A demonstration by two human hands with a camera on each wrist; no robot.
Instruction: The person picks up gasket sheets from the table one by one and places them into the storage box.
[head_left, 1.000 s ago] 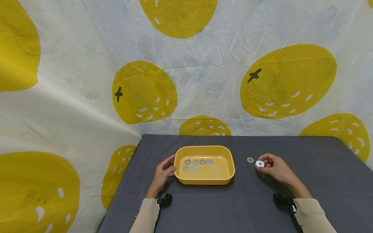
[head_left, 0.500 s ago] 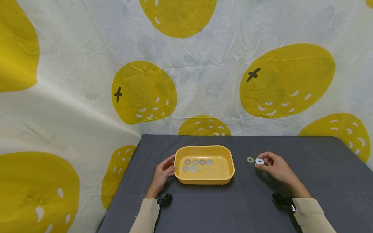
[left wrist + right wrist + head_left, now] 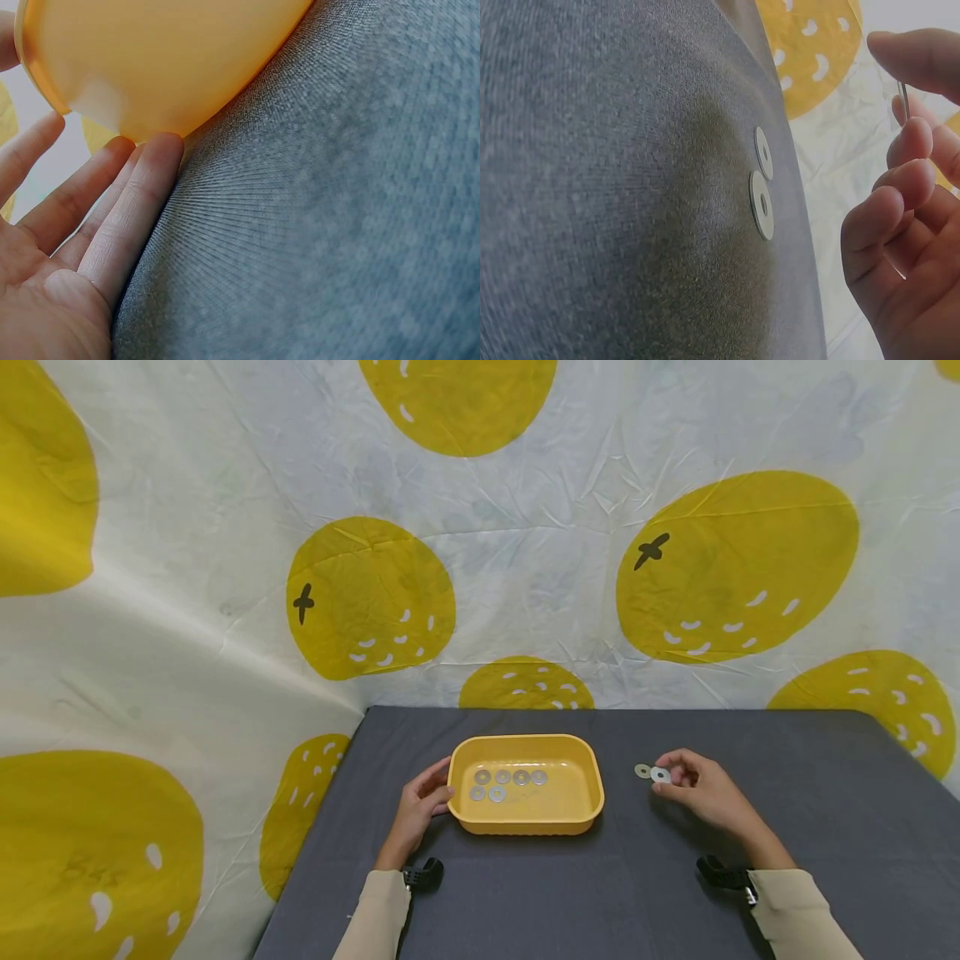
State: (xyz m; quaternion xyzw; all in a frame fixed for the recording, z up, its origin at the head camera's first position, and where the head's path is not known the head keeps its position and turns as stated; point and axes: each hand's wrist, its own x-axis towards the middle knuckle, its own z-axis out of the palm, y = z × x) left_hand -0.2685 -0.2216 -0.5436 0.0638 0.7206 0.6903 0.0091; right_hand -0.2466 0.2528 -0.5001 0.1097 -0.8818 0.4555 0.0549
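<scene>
A yellow plastic tray stands in the middle of the table with several flat metal washers lying inside at its left. My left hand holds the tray's left end, thumb at the rim and other fingers against the outer wall, as the left wrist view also shows. Right of the tray, my right hand pinches a washer between thumb and fingers, raised off the cloth. In the right wrist view this held washer appears edge-on. Two more washers lie flat below; the head view shows one washer beside the fingertips.
Dark grey cloth covers the table. Behind and to the left hangs a white curtain printed with yellow fruit. Both wrists wear black straps.
My right hand has moved slightly left and away from me, with the pinched washer now partly overlapping the table washer in the head view. The left hand and tray have stayed put.
</scene>
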